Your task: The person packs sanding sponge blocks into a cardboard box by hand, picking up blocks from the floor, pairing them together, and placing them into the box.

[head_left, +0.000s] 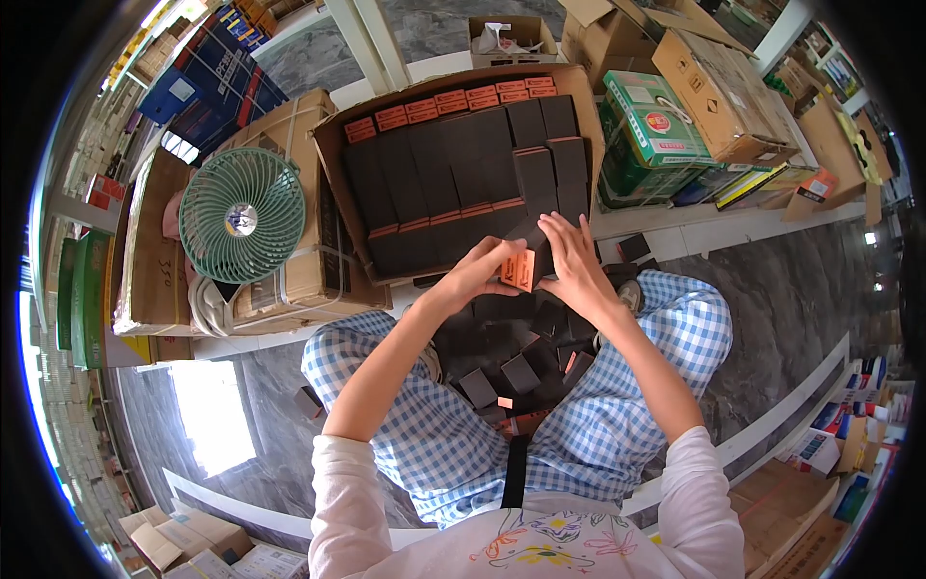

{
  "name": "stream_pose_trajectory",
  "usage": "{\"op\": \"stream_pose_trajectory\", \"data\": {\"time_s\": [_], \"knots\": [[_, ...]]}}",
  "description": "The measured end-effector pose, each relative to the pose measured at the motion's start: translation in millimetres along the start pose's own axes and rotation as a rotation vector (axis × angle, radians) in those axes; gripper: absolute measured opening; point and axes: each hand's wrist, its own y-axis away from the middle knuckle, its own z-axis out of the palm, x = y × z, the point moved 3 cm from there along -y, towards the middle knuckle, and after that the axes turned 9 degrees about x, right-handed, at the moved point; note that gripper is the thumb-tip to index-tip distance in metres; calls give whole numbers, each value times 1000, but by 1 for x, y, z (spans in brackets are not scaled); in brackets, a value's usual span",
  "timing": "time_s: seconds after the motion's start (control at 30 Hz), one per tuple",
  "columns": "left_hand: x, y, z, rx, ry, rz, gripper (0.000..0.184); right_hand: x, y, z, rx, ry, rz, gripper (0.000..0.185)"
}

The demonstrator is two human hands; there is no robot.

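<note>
Between my two hands is a black box with an orange end [518, 270], held over the near edge of a large open carton [463, 82]. My left hand [482, 269] grips its left side, thumb against the orange end. My right hand [576, 259] is on its right side, fingers along the black face. Rows of black boxes [420, 174] fill the carton, with orange ends along the far side. More small black boxes [520, 373] lie loose on the floor between my legs, some with orange ends showing.
To the left, a green fan [242, 216] rests against a brown carton [313, 212]. A green and white box [658, 121] and a brown carton [723, 96] stand at the right. Small boxes [634, 247] lie near my right knee. Shelves line both sides.
</note>
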Motion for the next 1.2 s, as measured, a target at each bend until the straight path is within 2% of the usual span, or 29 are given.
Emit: {"op": "stream_pose_trajectory", "data": {"time_s": [0.07, 0.37, 0.47, 0.63, 0.73, 0.83, 0.97, 1.07, 1.13, 1.17, 1.2], "knots": [[0, 0, 2, 2, -63, 34, 55, -1, 0, 1, -21, 29, -13, 97], [-2, -3, 0, 51, 82, 42, 57, 1, 0, 3, -15, -21, 44, 102], [-3, -4, 0, -55, 212, -78, 57, 1, 1, 3, -7, -51, 38, 101], [-7, -2, 1, -2, 220, -27, 45, 4, 3, 8, 3, -164, 98, 97], [-8, -5, 0, -23, 229, -5, 40, 4, 3, 8, 19, -123, 69, 97], [-8, -3, 3, 6, 131, 15, 38, 1, 3, 7, 5, -95, 62, 97], [-10, -3, 1, 34, 160, 22, 38, -2, 1, 8, -32, -83, 57, 102], [-10, -9, -4, 90, 171, 80, 37, 0, -1, 6, 46, -241, 185, 112], [2, -7, -6, 165, 215, 148, 38, 12, -1, 12, 107, -570, 228, 113], [8, -5, -7, 234, 170, 200, 38, 21, 1, 19, 114, -695, 288, 108], [8, -5, -6, 234, 170, 200, 38, 26, 2, 24, 45, -826, 450, 101]]}}
